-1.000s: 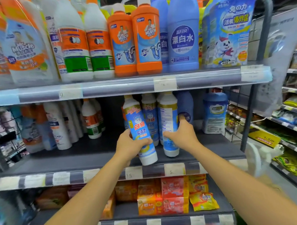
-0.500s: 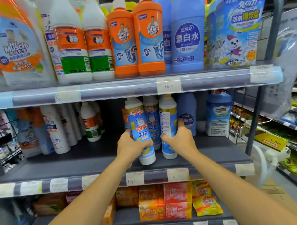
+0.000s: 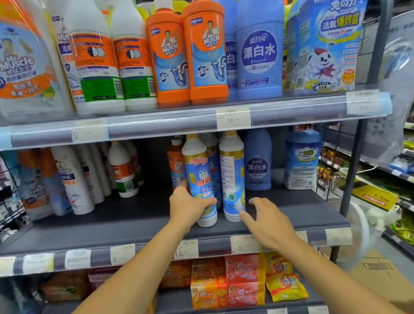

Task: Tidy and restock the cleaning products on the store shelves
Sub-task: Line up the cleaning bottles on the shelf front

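Store aisle, middle shelf [image 3: 123, 222]: my left hand [image 3: 188, 206] grips the cat-label bottle [image 3: 201, 180], upright at the front edge. My right hand [image 3: 267, 222] hangs open, clear of the neighbouring bottle [image 3: 232, 177]. Step: fronting. Next, turn that neighbour label-forward. Rear rows are hidden; price tags are unreadable

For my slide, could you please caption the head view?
Left hand grips a cat-label bottle on the middle shelf; right hand open beside its neighbour.
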Tool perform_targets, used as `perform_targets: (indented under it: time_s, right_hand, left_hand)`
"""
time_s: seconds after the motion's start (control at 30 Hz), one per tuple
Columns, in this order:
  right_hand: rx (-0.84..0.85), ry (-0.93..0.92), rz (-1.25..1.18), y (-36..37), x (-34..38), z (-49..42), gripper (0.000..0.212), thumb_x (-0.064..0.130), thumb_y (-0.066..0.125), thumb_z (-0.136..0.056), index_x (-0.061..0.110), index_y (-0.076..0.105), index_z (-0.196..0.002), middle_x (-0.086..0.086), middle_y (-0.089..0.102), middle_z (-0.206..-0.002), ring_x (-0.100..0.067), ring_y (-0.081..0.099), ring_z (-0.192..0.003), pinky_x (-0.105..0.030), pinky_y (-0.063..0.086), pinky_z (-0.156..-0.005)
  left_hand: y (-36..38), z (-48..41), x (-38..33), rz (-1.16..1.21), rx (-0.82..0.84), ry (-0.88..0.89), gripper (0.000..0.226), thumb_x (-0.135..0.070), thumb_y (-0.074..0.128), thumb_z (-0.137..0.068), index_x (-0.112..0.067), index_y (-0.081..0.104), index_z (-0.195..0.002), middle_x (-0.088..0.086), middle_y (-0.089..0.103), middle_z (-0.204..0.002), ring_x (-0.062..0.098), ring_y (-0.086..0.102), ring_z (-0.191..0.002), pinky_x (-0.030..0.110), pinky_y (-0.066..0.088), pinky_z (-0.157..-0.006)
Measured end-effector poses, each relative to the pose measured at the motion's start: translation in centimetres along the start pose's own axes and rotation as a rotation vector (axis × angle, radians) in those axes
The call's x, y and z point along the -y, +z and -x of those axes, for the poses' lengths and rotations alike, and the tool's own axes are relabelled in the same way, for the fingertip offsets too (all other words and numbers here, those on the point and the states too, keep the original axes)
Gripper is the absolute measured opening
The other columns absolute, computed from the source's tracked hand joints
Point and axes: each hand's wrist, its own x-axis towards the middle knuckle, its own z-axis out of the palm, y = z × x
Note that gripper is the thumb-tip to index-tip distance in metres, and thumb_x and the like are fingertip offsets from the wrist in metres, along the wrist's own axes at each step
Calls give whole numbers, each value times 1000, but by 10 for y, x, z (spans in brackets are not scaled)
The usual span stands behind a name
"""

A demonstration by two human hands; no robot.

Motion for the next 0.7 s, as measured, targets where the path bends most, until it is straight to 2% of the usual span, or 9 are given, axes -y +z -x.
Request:
perform_targets:
  time_s: [0.1,0.17,0.27,0.43,0.6,0.7]
  right_hand:
    - [38,-146,271,3,-16,13,77,72,17,-84,20,57,-124,0,58,-119,-19,52,-110,-34,42,-89]
    - [57,-195,340,6,-23,17,86,75,13,-81,19,53,-133,-3,56,-131,-21,49,-121,-36,37,-101]
    - [99,-212,401,10,-28,18,90,77,16,-79,21,39,-146,-5,42,-149,-23,36,-137,-37,26,-113]
    - [121,-208,429,13,-30,19,88,76,17,-81,24,31,-150,-7,34,-155,-24,28,-143,-39,20,-117]
    - [130,-201,422,12,-29,20,89,76,16,-80,24,30,-151,-7,33,-156,-23,27,-144,-39,18,-117]
    - [137,-194,421,13,-30,19,89,77,17,-80,25,28,-151,-7,32,-156,-23,26,-144,-39,16,-118]
  left_hand:
    - [7,-1,-1,-52,25,42,62,-17,94,-58,-33,53,-101,-6,69,-97,9,68,-87,24,56,-71]
    - [10,-3,-2,-83,44,64,64,-18,94,-59,-32,53,-106,-8,68,-97,6,67,-86,22,55,-69]
    - [10,-3,-1,-110,54,71,64,-21,93,-61,-30,53,-109,-10,66,-98,5,65,-85,15,50,-65]
    - [12,3,12,-179,95,20,59,-20,93,-61,-26,56,-106,-10,65,-96,1,62,-79,10,45,-60]
    - [19,5,17,-154,98,1,57,-18,91,-64,-27,55,-107,-8,66,-100,2,62,-82,13,47,-64]
    - [24,5,18,-122,78,-33,61,-17,91,-61,-25,54,-108,-4,69,-107,8,65,-89,24,53,-75]
